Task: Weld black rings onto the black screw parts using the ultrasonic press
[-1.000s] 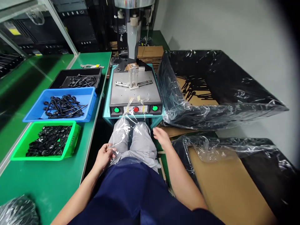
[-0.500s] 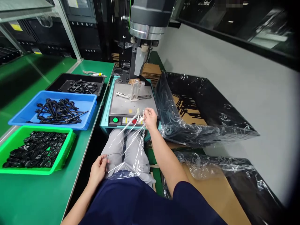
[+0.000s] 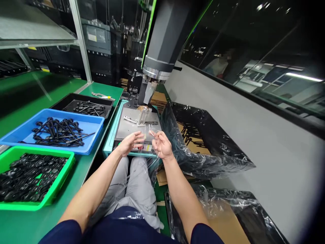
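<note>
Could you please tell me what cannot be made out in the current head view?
In the head view:
Outline of the clear film: see-through, hard to trace.
Lettering on the front panel: too small and blurred.
Panel's right end: hidden behind the right hand.
Top of the machine head: cut off by the top edge.
Green tray, far left: cut off by the left edge.

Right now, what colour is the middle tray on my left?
The middle tray is plain blue, best seen in the head view.
</note>
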Demonstrator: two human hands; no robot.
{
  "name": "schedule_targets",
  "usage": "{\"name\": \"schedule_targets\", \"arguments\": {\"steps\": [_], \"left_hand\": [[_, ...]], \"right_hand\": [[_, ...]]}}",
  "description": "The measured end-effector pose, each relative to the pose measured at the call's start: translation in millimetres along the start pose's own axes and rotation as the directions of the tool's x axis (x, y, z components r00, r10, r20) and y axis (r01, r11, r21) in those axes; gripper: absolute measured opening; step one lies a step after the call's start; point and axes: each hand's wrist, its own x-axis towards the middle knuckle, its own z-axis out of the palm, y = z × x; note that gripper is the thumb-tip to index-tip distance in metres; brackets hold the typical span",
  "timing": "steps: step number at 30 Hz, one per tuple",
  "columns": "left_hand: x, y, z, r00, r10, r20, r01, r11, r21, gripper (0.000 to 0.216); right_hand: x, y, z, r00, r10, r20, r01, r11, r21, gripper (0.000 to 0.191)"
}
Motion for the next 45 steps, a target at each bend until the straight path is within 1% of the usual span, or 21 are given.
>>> {"name": "schedule_targets", "arguments": {"steps": [1,2,4,7,11,15,19,22,28,34,37,40,43,45], "left_hand": [[10.0,7.5,8.2,0.997,-0.009,0.08,0.007,1.0,0.025,0.074],[16.7,13.7,15.3,0.991,-0.018,0.134,0.009,0.998,0.067,0.073],[22.7,22.8,25.2,0.986,-0.02,0.167,-0.01,0.985,0.172,0.065],[25.1,30.9,29.6,0.99,0.019,0.142,-0.058,0.961,0.272,0.051],[28.8,35.4,24.9,0.996,0.073,0.043,-0.083,0.944,0.321,0.041],[28.5,36.3,24.5,0.996,0.094,0.011,-0.092,0.94,0.329,0.039],[22.9,36.9,29.6,0.99,0.139,-0.025,-0.119,0.914,0.389,0.041],[21.5,36.4,28.5,0.987,0.158,-0.032,-0.13,0.899,0.418,0.042],[20.8,36.1,17.5,0.996,0.081,-0.033,-0.06,0.906,0.42,0.045],[21.4,33.4,10.1,0.998,0.048,-0.03,-0.035,0.936,0.351,0.045],[20.8,32.0,8.4,0.999,0.037,0.018,-0.041,0.946,0.322,0.042],[18.4,34.2,8.9,0.996,0.062,0.071,-0.081,0.948,0.309,0.041],[17.5,40.5,11.6,0.988,0.097,0.124,-0.124,0.965,0.233,0.043],[19.3,45.9,14.3,0.981,0.121,0.155,-0.148,0.973,0.178,0.045]], "right_hand": [[1.9,-2.8,0.7,1.0,-0.011,0.006,0.011,1.0,-0.008,0.028],[3.6,-5.5,1.3,1.0,-0.019,0.008,0.019,1.0,-0.02,0.028],[6.2,-10.1,2.2,1.0,-0.027,0.006,0.028,0.999,-0.046,0.027],[8.9,-15.1,3.4,0.998,-0.056,-0.019,0.055,0.995,-0.078,0.028],[10.8,-20.5,2.6,0.994,-0.099,-0.054,0.092,0.988,-0.123,0.03],[6.8,-23.8,0.7,0.987,-0.142,-0.079,0.126,0.974,-0.189,0.03],[-2.5,-22.3,0.8,0.978,-0.178,-0.107,0.148,0.958,-0.247,0.03],[-6.5,-18.3,-0.1,0.966,-0.21,-0.152,0.16,0.944,-0.29,0.029],[-7.5,-10.8,-3.4,0.929,-0.275,-0.246,0.17,0.911,-0.377,0.031],[-6.0,-5.8,-3.7,0.918,-0.269,-0.292,0.131,0.9,-0.417,0.032],[-8.4,-7.1,0.0,0.908,-0.309,-0.284,0.166,0.886,-0.432,0.029],[-14.4,-12.7,5.0,0.906,-0.351,-0.239,0.217,0.867,-0.449,0.028],[-20.1,-19.5,9.5,0.92,-0.341,-0.192,0.219,0.855,-0.47,0.029],[-21.7,-22.8,11.6,0.926,-0.331,-0.183,0.206,0.848,-0.489,0.03]]}}
